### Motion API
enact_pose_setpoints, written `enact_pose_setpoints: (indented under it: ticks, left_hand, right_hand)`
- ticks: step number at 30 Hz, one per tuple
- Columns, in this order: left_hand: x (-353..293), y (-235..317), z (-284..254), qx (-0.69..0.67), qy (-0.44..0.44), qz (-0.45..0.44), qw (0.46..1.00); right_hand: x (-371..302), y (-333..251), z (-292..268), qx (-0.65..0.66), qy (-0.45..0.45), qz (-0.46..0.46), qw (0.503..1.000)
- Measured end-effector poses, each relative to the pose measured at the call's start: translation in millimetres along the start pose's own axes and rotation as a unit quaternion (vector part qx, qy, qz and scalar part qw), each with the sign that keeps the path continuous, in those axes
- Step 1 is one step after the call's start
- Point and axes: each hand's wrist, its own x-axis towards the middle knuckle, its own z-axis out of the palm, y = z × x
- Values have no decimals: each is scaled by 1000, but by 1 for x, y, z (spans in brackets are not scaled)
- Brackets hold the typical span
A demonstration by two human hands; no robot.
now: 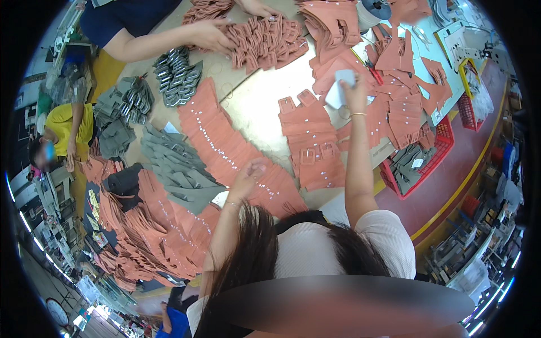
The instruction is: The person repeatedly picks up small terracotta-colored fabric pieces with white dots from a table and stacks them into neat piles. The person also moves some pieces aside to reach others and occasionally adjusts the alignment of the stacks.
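My right hand (355,94) is closed on a flat white rectangular object (340,89) with rounded corners; its exact kind is unclear. It is above the coral cut pieces at the table's right side. My left hand (245,179), fingers curled together, hovers over a long overlapping row of coral strips (217,138) dotted with small white labels. Whether its fingertips hold anything is too small to tell. Between the hands lie coral pieces with buckles (309,152), set in overlapping layers.
Across the table, another person's hand (211,36) touches bunched coral buckled straps (262,42). Grey-green pieces (174,163) and dark buckled straps (179,76) lie at left. Red-handled scissors (374,73) rest at right. A red basket (417,183) stands beside the table.
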Motion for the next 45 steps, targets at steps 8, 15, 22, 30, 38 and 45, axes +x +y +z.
enact_pose_setpoints:
  ticks: [8, 15, 22, 30, 38, 45]
  left_hand:
    - [45, 42, -54, 2, 176, 169, 970]
    - [149, 44, -53, -105, 165, 130, 972]
    - [165, 64, -21, -288, 132, 137, 939]
    - [160, 108, -19, -149, 101, 30, 983]
    - [150, 127, -15, -366, -14, -45, 929]
    - [152, 133, -29, -375, -89, -108, 916]
  right_hand:
    - [38, -19, -42, -38, 79, -137, 987]
    - [24, -75, 67, 49, -60, -234, 969]
    - [52, -131, 140, -70, -145, -172, 972]
    - [87, -118, 162, -99, -258, -142, 950]
    - [119, -124, 187, -93, -395, -242, 881]
    - [79, -186, 143, -137, -247, -388, 877]
